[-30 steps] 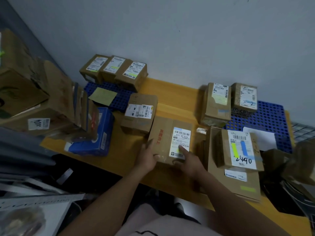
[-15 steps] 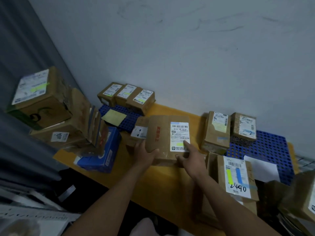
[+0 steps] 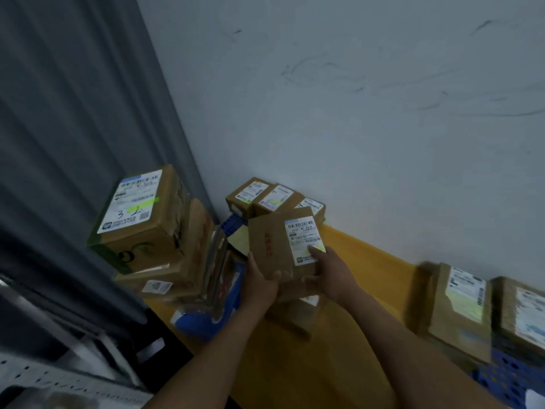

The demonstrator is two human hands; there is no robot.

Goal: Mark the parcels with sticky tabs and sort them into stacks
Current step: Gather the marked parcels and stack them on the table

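Observation:
I hold a flat brown parcel with red print and a white label in the air above the yellow table. My left hand grips its lower left edge. My right hand supports its lower right side, with the forefinger lying on a yellow-green sticky tab at the bottom of the label. Another brown parcel lies on the table just below the held one, mostly hidden.
A row of three small labelled boxes stands at the back against the wall. A tall stack of boxes rises on the left, over a blue package. Two labelled boxes sit on a blue grid mat at right.
Both hands lifted the flat parcel off the table and carried it up and left, toward the back row and the left stack. My view swung up and left.

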